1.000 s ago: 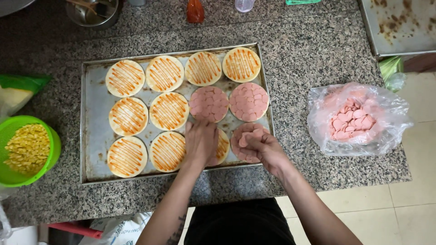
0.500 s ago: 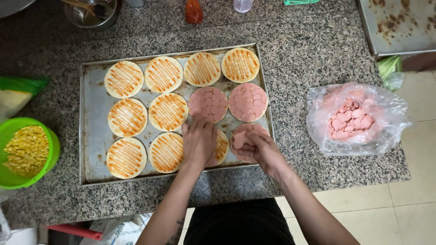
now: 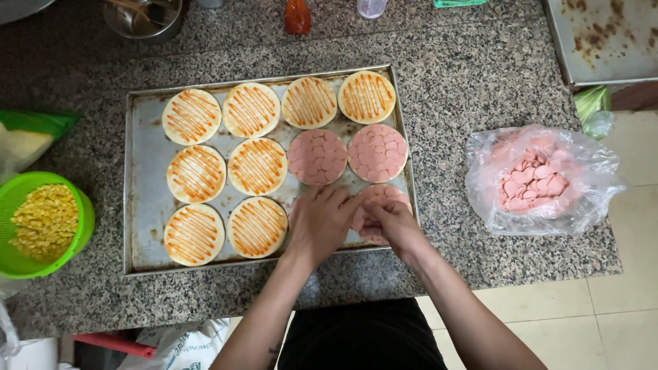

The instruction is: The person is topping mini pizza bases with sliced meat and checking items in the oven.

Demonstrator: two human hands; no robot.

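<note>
A metal baking tray (image 3: 140, 185) lies on the granite counter with several round dough bases on it. Most bases (image 3: 257, 166) carry orange sauce stripes; two in the middle row (image 3: 317, 156) are covered with pink sausage slices. My left hand (image 3: 319, 220) rests flat on a base in the front row, hiding it. My right hand (image 3: 389, 223) touches the front right base (image 3: 387, 197), which is partly covered with pink slices; its fingers are bent over the slices. The two hands meet fingertip to fingertip.
A clear plastic bag of pink sausage slices (image 3: 538, 181) sits on the counter to the right. A green colander of corn kernels (image 3: 42, 223) stands at the left edge. A second stained tray (image 3: 603, 38) lies at the back right. A metal bowl (image 3: 144, 17) and bottles stand behind.
Both hands have shifted slightly over the front row; the left hand has edged right toward the front right base, where the right hand stays on the slices.
</note>
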